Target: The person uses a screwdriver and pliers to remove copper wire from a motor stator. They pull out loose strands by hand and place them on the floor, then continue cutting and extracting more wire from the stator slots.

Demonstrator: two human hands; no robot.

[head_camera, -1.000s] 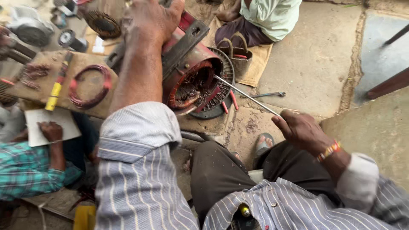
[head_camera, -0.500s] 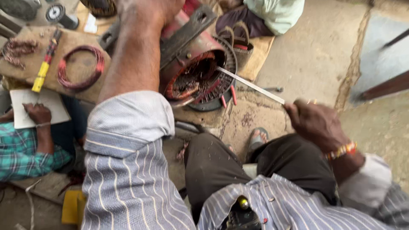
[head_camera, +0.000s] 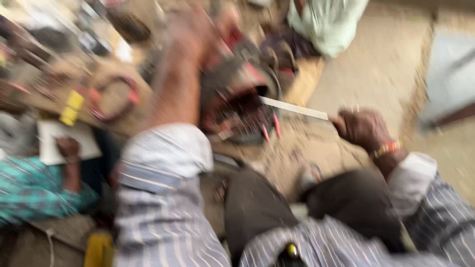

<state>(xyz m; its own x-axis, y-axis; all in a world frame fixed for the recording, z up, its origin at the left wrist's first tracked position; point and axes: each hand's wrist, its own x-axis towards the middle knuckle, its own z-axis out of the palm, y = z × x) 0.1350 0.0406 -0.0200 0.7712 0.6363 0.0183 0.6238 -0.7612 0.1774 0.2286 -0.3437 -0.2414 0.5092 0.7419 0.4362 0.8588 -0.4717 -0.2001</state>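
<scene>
Motor (head_camera: 237, 96): round, red and grey, open face with windings showing; on the floor ahead of the knees; blurred.
Left hand (head_camera: 190, 32): on top of the motor; too blurred to tell whether the fingers are clenched.
Right hand (head_camera: 363, 128): fingers clenched around the near end of a strip (head_camera: 294, 109).
Strip: thin, pale, flat; far end reaches into the motor's opening.
Coil (head_camera: 111, 99): red wire loop on a board left of the motor.
Paper (head_camera: 67, 141): white sheet, lower left, under another person's hand (head_camera: 67, 147), teal checked sleeve.
Second person (head_camera: 326, 22): pale green shirt, seated beyond the motor.
</scene>
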